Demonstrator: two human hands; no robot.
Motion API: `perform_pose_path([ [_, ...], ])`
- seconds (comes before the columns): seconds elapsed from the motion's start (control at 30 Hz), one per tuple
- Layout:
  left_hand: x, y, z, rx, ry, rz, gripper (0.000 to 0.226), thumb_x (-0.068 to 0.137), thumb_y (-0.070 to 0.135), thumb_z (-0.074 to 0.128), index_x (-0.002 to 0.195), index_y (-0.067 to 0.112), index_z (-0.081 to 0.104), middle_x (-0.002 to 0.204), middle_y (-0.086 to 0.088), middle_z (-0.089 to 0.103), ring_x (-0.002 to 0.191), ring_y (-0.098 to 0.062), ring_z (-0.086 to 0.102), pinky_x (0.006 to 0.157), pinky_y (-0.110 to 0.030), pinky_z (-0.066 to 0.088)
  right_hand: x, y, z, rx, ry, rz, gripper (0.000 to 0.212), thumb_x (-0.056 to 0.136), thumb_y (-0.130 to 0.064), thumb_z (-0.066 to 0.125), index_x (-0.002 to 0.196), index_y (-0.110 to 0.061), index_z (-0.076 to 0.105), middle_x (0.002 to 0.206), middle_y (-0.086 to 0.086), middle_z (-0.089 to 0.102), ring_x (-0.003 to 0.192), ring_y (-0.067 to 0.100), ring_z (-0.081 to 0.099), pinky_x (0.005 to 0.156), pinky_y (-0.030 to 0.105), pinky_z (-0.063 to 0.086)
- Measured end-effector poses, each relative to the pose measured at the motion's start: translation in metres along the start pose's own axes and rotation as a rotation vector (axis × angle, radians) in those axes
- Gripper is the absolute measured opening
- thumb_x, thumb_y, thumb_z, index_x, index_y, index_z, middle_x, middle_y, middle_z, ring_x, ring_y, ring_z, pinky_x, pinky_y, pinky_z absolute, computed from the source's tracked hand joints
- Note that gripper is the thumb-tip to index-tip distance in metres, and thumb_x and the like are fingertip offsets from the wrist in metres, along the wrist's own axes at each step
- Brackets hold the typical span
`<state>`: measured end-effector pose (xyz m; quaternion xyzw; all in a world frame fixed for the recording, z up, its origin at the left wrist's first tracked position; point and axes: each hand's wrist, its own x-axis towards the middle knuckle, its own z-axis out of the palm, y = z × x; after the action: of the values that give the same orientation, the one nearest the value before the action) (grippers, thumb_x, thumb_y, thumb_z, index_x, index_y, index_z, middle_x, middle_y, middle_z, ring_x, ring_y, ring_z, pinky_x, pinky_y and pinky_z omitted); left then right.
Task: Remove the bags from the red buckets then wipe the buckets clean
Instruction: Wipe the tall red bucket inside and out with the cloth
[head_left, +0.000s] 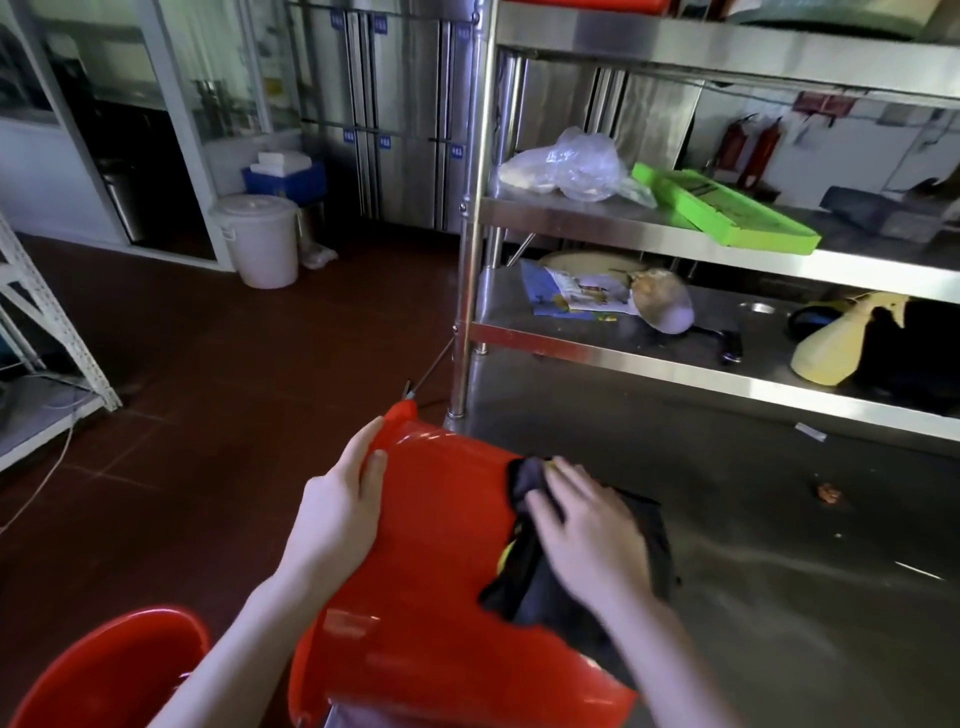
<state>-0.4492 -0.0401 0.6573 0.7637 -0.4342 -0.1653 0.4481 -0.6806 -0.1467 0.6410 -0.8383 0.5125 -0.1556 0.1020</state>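
A red bucket (436, 551) lies tipped on its side at the steel table's left edge, its base pointing away from me. My left hand (337, 509) grips the bucket's far end, thumb on top and fingers round the base. My right hand (587, 530) presses a dark cloth (540, 587) with a yellow patch flat against the bucket's upper side. A second red bucket (119, 670) stands at the lower left, only its rim and part of its inside showing.
The steel table (779, 545) carries a small crumb of debris (828, 492). Behind it a steel rack (675, 228) holds a plastic bag (576, 166), a green tray (727, 210), a yellow spray bottle (836, 343). A white lidded pail (260, 239) stands on the red floor.
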Motion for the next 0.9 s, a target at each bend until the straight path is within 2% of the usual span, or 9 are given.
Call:
perform_pose_path([
  [0.13, -0.02, -0.005, 0.003, -0.039, 0.049, 0.04, 0.039, 0.1, 0.045, 0.035, 0.139, 0.052, 0.037, 0.058, -0.015, 0.061, 0.035, -0.014, 0.046, 0.036, -0.033, 0.043, 0.033, 0.016, -0.017, 0.093, -0.265, 0.25, 0.044, 0.098, -0.05, 0.035, 0.137, -0.036, 0.05, 0.15, -0.014, 0.041, 0.134, 0.018, 0.042, 0.105, 0.029, 0.034],
  [0.27, -0.019, -0.006, 0.002, -0.013, 0.079, 0.043, 0.039, 0.101, 0.039, 0.038, 0.139, 0.048, 0.042, 0.059, -0.008, 0.066, 0.042, -0.01, 0.052, 0.044, -0.029, 0.042, 0.028, -0.08, 0.017, 0.05, -0.033, -0.125, 0.046, 0.096, -0.044, 0.036, 0.134, -0.025, 0.054, 0.143, -0.005, 0.05, 0.13, 0.02, 0.047, 0.106, 0.03, 0.036],
  [0.33, -0.017, -0.011, 0.002, -0.003, 0.107, 0.015, 0.039, 0.101, 0.033, 0.042, 0.137, 0.046, 0.046, 0.094, 0.001, 0.075, 0.075, -0.006, 0.066, 0.061, -0.018, 0.043, 0.007, -0.126, 0.032, 0.067, 0.047, -0.309, 0.053, 0.094, -0.044, 0.034, 0.138, -0.021, 0.05, 0.146, -0.002, 0.048, 0.133, 0.022, 0.043, 0.112, 0.036, 0.032],
  [0.4, -0.017, -0.013, 0.0, -0.016, 0.111, -0.008, 0.039, 0.101, 0.032, 0.043, 0.137, 0.046, 0.047, 0.117, 0.01, 0.067, 0.094, 0.006, 0.058, 0.074, -0.003, 0.038, -0.01, -0.137, 0.036, 0.092, 0.068, -0.383, 0.055, 0.094, -0.046, 0.033, 0.142, -0.022, 0.047, 0.149, -0.002, 0.044, 0.138, 0.021, 0.038, 0.114, 0.041, 0.029],
  [0.47, -0.018, -0.013, 0.001, -0.005, 0.098, 0.027, 0.038, 0.101, 0.034, 0.042, 0.137, 0.047, 0.046, 0.098, 0.011, 0.068, 0.075, 0.005, 0.06, 0.062, 0.0, 0.04, -0.01, -0.112, 0.03, 0.085, 0.107, -0.393, 0.055, 0.093, -0.047, 0.037, 0.139, -0.021, 0.051, 0.148, -0.001, 0.047, 0.135, 0.021, 0.043, 0.113, 0.039, 0.033],
  [0.53, -0.021, -0.01, 0.001, -0.024, 0.085, 0.042, 0.037, 0.101, 0.039, 0.04, 0.137, 0.049, 0.044, 0.072, -0.003, 0.07, 0.055, -0.018, 0.061, 0.048, -0.018, 0.046, -0.005, -0.065, 0.021, 0.042, 0.118, -0.287, 0.052, 0.094, -0.046, 0.041, 0.135, -0.02, 0.056, 0.144, 0.0, 0.051, 0.132, 0.022, 0.048, 0.109, 0.037, 0.039],
  [0.63, -0.028, -0.006, -0.002, -0.075, 0.06, 0.034, 0.039, 0.1, 0.046, 0.036, 0.138, 0.052, 0.039, 0.074, -0.015, 0.069, 0.055, -0.031, 0.063, 0.049, -0.039, 0.052, 0.01, 0.017, 0.0, 0.094, -0.093, 0.017, 0.044, 0.098, -0.044, 0.044, 0.137, -0.026, 0.054, 0.148, -0.008, 0.046, 0.137, 0.015, 0.041, 0.111, 0.03, 0.032],
  [0.73, -0.035, -0.007, -0.002, -0.092, 0.063, 0.063, 0.039, 0.1, 0.047, 0.035, 0.138, 0.054, 0.038, 0.074, -0.016, 0.069, 0.058, -0.033, 0.064, 0.052, -0.042, 0.052, 0.023, 0.051, -0.014, 0.176, -0.225, 0.197, 0.036, 0.098, -0.043, 0.044, 0.131, -0.034, 0.057, 0.146, -0.014, 0.047, 0.134, 0.018, 0.044, 0.106, 0.03, 0.034],
  [0.9, -0.037, -0.016, 0.007, -0.118, 0.119, 0.132, 0.038, 0.097, 0.049, 0.039, 0.134, 0.053, 0.043, 0.067, -0.01, 0.067, 0.04, -0.016, 0.053, 0.041, -0.031, 0.047, 0.037, -0.045, 0.009, 0.109, -0.088, -0.148, 0.045, 0.097, -0.045, 0.04, 0.139, -0.031, 0.049, 0.15, -0.011, 0.043, 0.137, 0.017, 0.041, 0.112, 0.031, 0.031],
])
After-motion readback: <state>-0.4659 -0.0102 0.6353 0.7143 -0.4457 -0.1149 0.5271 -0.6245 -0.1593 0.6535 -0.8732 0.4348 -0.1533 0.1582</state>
